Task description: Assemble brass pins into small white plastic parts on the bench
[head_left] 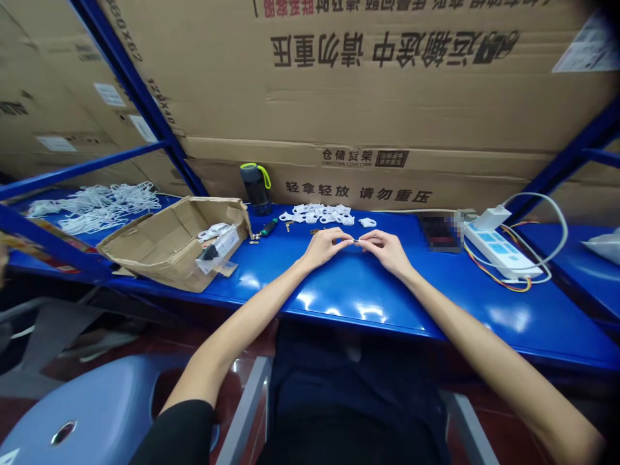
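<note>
Over the middle of the blue table, my left hand [326, 248] and my right hand [384, 250] meet with their fingertips pinched together. Between them is a tiny dark and light piece [356, 241], too small to name. Both hands appear closed on it. Just behind them lies a group of small white plastic parts [320, 214], with one white part [367, 223] apart to the right. Small brass-coloured pieces [289, 226] lie left of my hands, and a few more are partly hidden behind my left hand. A green and black screwdriver [268, 227] rests farther left.
An open cardboard box [145, 258] holds white parts and a plastic bag. A dark bottle [256, 189] stands behind it. To the right are a dark flat object [440, 233] and a white power strip [504, 252] with looping cables. White cords [111, 205] lie far left.
</note>
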The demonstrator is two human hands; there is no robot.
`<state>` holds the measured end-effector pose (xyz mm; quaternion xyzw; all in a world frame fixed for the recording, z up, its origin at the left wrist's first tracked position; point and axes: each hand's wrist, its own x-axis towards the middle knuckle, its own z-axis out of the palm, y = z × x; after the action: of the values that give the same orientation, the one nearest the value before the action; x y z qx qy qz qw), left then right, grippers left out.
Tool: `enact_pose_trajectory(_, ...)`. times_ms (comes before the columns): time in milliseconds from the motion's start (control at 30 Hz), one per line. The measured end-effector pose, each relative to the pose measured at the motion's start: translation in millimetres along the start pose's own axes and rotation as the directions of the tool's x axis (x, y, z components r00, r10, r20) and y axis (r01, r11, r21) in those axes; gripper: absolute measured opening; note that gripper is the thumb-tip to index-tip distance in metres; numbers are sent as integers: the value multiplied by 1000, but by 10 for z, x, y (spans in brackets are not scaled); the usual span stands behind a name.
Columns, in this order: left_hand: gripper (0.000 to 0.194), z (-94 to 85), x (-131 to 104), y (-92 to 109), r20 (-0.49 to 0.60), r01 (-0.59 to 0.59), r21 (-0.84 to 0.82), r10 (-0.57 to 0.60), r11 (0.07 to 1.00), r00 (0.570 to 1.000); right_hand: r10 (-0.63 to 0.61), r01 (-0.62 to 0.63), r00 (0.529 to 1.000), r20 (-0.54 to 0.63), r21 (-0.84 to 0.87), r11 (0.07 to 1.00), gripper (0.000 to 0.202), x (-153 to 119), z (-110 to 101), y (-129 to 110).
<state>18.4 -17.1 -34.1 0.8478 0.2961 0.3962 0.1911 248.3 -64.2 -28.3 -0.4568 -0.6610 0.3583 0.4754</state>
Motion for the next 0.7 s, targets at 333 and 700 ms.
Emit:
enact_pose_trajectory(333, 25, -5, 11, -40, 7, 0, -27, 0, 1000, 1000, -89, 88, 996, -2, -142, 986, 30, -31, 42, -10)
enact_pose_trajectory(700, 28, 30, 16, -41, 53, -6, 42, 4, 999, 999, -108, 114, 993, 48, -155, 981, 28, -9, 72, 20)
